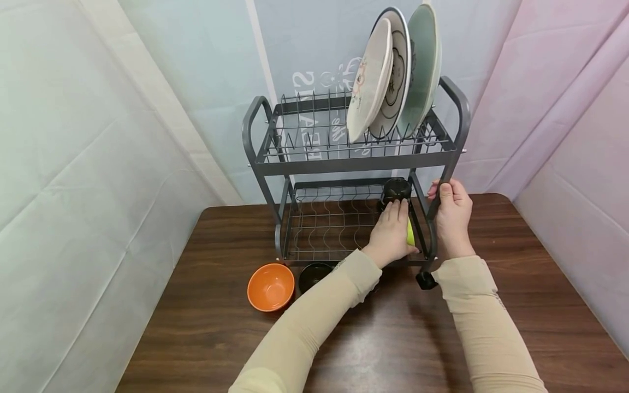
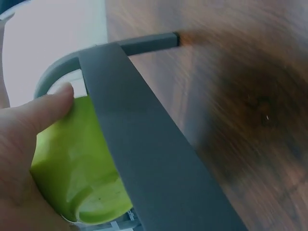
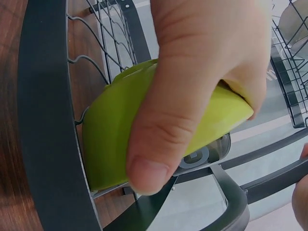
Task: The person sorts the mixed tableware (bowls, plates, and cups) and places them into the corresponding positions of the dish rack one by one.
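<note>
A lime-green bowl stands tipped on its side at the right end of the dark dish rack's lower tier. My left hand grips it, thumb on the near side; in the right wrist view the bowl shows on both sides of that thumb. Most of the bowl is hidden from the head view. Just behind my left fingertips is a dark cup, with a light letter on it in the right wrist view. My right hand holds the right front post of the dish rack.
Several plates stand upright on the right of the upper tier, including a floral white plate and a pale green one. An orange bowl and a black bowl sit on the wooden table before the rack.
</note>
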The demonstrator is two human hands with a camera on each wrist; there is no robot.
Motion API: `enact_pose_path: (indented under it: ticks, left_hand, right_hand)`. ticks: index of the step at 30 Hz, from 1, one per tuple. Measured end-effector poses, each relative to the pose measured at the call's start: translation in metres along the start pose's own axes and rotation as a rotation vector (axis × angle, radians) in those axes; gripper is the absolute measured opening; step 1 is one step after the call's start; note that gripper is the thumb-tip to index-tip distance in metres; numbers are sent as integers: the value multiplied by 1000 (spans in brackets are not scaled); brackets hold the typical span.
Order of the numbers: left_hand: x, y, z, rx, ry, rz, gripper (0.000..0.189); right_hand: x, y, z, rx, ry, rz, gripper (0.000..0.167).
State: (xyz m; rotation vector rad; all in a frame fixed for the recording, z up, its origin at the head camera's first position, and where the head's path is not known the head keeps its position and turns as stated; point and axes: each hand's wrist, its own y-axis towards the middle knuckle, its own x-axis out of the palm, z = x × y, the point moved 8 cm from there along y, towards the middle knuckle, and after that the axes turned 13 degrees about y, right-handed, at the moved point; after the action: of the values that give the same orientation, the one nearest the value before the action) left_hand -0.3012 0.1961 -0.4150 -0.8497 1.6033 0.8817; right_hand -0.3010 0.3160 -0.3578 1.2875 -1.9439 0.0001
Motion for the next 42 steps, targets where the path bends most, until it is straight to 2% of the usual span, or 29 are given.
enact_pose_path:
  ticks: [10, 15, 19, 28, 35, 42]
  left_hand:
    - [5, -11, -7, -58, -91, -55, 117]
    - [-3, -18, -7, -39, -136, -36, 113]
    - [-12, -29, -4, -11, -142, -6, 108]
    - [-20, -71, 5, 17, -220, 37, 98]
    - [-18, -106, 5, -55, -346, 116, 85]
    - [-10, -143, 0, -89, -452, 172, 81]
  right_hand:
    - [0, 0, 0, -7, 1, 8, 15]
    - [0, 3, -3, -31, 22, 5, 15]
    - [1, 5, -4, -44, 26, 0, 15]
    - [0, 1, -2, -27, 9, -1, 16]
    - [-2, 1, 1, -15, -5, -3, 16]
    - [0, 1, 0, -21, 3, -4, 16]
